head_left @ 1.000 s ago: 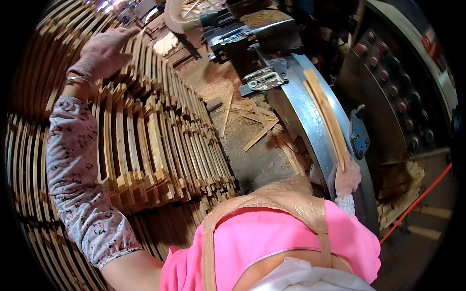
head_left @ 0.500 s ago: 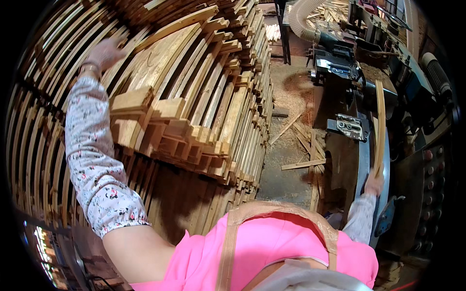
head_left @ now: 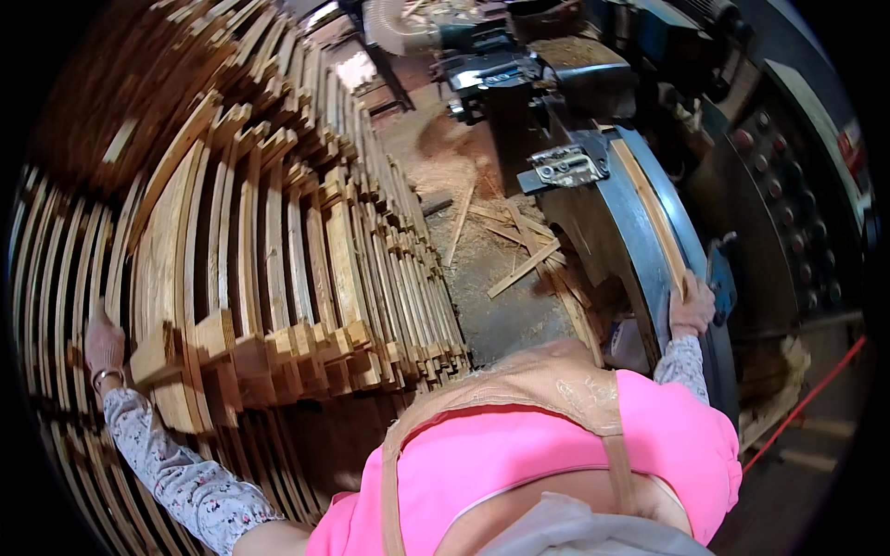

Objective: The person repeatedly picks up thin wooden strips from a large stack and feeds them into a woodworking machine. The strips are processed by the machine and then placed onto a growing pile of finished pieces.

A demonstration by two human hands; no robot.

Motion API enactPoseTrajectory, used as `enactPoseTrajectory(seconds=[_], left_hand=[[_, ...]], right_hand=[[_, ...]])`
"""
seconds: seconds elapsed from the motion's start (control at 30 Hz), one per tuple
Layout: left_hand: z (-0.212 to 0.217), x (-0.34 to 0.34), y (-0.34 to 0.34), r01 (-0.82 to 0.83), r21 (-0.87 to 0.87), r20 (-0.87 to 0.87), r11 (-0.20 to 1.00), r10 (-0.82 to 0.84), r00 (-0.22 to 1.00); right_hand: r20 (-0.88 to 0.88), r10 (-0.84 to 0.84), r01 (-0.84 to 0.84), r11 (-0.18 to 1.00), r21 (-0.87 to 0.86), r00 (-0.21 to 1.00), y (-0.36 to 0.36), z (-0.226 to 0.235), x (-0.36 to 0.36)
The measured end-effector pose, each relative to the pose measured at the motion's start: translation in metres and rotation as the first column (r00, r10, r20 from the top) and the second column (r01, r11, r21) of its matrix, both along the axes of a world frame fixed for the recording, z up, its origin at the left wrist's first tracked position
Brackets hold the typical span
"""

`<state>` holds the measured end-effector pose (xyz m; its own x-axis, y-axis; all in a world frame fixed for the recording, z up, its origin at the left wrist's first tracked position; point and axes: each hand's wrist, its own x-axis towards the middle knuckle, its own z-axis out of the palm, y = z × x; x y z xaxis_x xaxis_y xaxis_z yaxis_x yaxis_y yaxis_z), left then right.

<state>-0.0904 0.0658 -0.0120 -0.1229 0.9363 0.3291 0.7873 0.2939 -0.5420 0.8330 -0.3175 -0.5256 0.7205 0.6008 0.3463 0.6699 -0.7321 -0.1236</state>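
My right hand is closed on the near end of a wooden strip. The strip lies lengthwise along the machine's metal bed, its far end by a metal guide block. On the far left, my left hand is closed at the near end of a wooden slat standing among the stacked slats. Its fingertips are partly hidden. Beside it rises a large stack of slats, with short cross pieces between the layers.
Offcuts and sawdust litter the floor between stack and machine. A control panel with round buttons stands right of the bed. A ribbed hose meets the machine at the back. A red line crosses at the lower right.
My view has swung to the right. My left hand, open and blurred over the stack before, is now lower at a slat's end. The right hand still grips the strip, which lies farther along the bed.
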Motion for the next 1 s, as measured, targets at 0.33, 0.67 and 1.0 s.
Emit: enactPoseTrajectory(seconds=[0.33,0.67,1.0], left_hand=[[0.055,0.298,-0.067,0.642,-0.109,-0.347,0.759,-0.634,0.691],[-0.097,0.629,-0.045,0.861,-0.497,-0.299,0.110,-0.953,-0.051],[-0.047,0.646,-0.017,0.804,-0.460,-0.158,0.377,-0.926,0.344]], right_hand=[[-0.408,0.149,-0.099,0.985,0.142,0.901,0.215,0.014,0.058],[-0.121,0.830,-0.598,0.485,0.638,0.545,0.137,0.152,-0.038],[-0.085,-0.072,0.077,0.995,0.064,0.994,-0.159,0.002,-0.049]])
